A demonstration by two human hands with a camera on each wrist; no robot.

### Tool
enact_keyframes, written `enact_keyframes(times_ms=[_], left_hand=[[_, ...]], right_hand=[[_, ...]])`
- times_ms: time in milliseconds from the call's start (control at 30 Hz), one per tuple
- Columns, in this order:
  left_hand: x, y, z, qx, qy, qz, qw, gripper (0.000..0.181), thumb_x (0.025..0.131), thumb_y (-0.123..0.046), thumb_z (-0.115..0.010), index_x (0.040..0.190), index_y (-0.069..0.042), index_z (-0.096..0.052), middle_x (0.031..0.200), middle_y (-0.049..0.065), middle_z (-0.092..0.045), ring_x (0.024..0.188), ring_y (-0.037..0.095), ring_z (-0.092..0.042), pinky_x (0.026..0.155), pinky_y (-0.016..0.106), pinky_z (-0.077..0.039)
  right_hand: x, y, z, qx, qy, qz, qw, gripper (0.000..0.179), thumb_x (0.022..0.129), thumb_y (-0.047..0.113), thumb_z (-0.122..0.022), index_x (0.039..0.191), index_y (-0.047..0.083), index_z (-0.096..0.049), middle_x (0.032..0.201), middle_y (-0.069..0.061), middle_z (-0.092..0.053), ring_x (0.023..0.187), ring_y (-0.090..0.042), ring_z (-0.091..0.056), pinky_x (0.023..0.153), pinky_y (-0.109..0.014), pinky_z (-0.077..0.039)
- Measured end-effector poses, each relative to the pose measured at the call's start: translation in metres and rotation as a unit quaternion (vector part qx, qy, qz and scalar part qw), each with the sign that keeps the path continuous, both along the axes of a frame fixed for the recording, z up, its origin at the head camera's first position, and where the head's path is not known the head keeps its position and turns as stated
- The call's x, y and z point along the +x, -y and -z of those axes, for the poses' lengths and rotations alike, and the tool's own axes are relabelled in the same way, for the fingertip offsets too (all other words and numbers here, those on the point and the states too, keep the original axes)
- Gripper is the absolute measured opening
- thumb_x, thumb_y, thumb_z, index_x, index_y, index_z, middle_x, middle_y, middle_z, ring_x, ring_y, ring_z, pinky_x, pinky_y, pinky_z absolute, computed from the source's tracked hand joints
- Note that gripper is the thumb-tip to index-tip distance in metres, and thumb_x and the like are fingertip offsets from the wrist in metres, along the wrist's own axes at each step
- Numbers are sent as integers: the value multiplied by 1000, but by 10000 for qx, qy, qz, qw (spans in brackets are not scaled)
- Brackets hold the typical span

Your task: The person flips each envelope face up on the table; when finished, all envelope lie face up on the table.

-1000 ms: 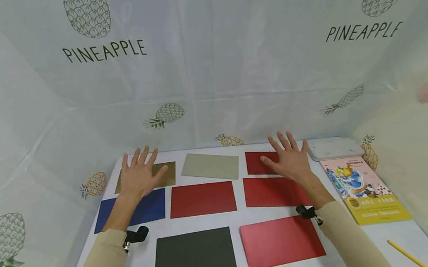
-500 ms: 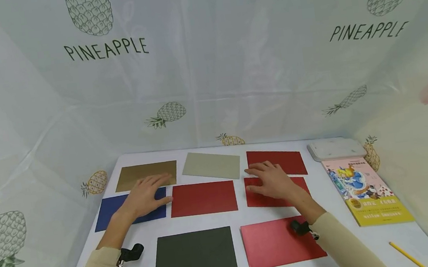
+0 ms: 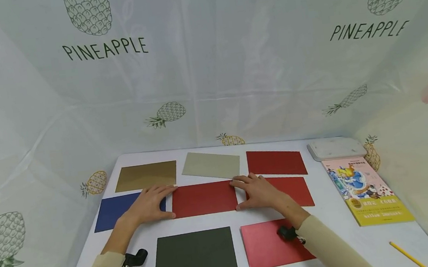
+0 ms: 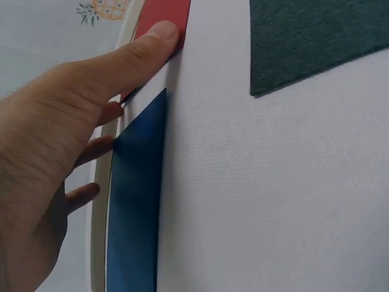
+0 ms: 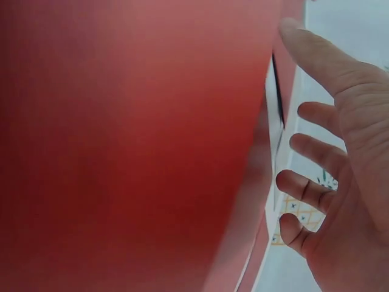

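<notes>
A thin red rectangular sheet (image 3: pixel 204 199) lies flat in the middle row of the head view, between both hands. My left hand (image 3: pixel 148 206) is at its left end, thumb at the near corner and fingertips at the far one. In the left wrist view the thumb (image 4: pixel 137 55) rests on the sheet's near edge. My right hand (image 3: pixel 260 192) mirrors this at the right end, fingers spread and thumb at the near right corner. The left hand covers part of a blue sheet (image 3: pixel 115 212). Another red sheet (image 3: pixel 295 190) is partly behind the right hand.
Gold (image 3: pixel 145 176), pale grey (image 3: pixel 210 165) and red sheets (image 3: pixel 275 162) form the back row. A dark green sheet (image 3: pixel 194 255) and a lighter red one (image 3: pixel 272 251) lie in front. At right are a white case (image 3: pixel 336 148), an illustrated book (image 3: pixel 367 190) and a yellow pencil (image 3: pixel 407 254).
Both hands have come back from the far row and inward to the ends of the middle red sheet. The right-hand red sheet in that row sits slightly further right and nearer.
</notes>
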State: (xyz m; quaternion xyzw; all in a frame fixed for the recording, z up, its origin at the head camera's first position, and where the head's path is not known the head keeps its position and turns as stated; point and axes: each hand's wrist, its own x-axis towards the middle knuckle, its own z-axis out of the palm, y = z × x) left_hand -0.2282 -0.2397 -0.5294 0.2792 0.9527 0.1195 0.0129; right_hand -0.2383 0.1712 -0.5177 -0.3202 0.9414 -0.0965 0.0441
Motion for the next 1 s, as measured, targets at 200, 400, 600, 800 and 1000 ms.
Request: enact_keyframes(times_ms=[200, 400, 600, 800, 1000], left_hand=[[2, -1, 1, -69, 12, 90, 9999, 98, 70, -72, -76, 150, -24, -48, 151, 5, -51, 139, 34, -43, 109, 66, -29], [3, -1, -1, -130, -69, 159, 9998, 95, 70, -70, -78, 148, -24, -52, 151, 7, -50, 138, 36, -44, 108, 66, -30], [3, 0, 0, -279, -154, 227, 9992, 84, 76, -66, -75, 144, -21, -57, 152, 6, -50, 140, 35, -43, 109, 64, -30], [4, 1, 2, -200, -297, 242, 9991, 68, 82, -61, -71, 137, -21, -64, 147, 4, -56, 139, 33, -45, 109, 64, -30], [6, 0, 3, -303, -308, 281, 9987, 82, 74, -70, -73, 139, -20, -63, 148, 6, -54, 141, 34, -42, 110, 64, -29]], right_hand=[[2, 0, 4, 29, 77, -32, 10000, 79, 80, 60, -77, 146, 22, -55, 154, 0, -46, 126, -27, -46, 101, -55, -40], [1, 0, 6, -22, -3, -90, 10000, 79, 79, 60, -78, 144, 20, -57, 151, 1, -48, 127, -28, -47, 102, -56, -41], [1, 0, 6, -21, 19, -145, 9999, 77, 79, 61, -77, 142, 21, -59, 150, 2, -50, 129, -27, -48, 103, -55, -41], [2, -1, 4, -75, 76, -170, 9998, 78, 78, 61, -77, 143, 22, -58, 150, 2, -50, 129, -27, -47, 103, -55, -40], [3, -1, 5, -47, 71, -148, 9999, 77, 77, 60, -79, 143, 24, -58, 150, 4, -51, 128, -26, -47, 103, -52, -41]])
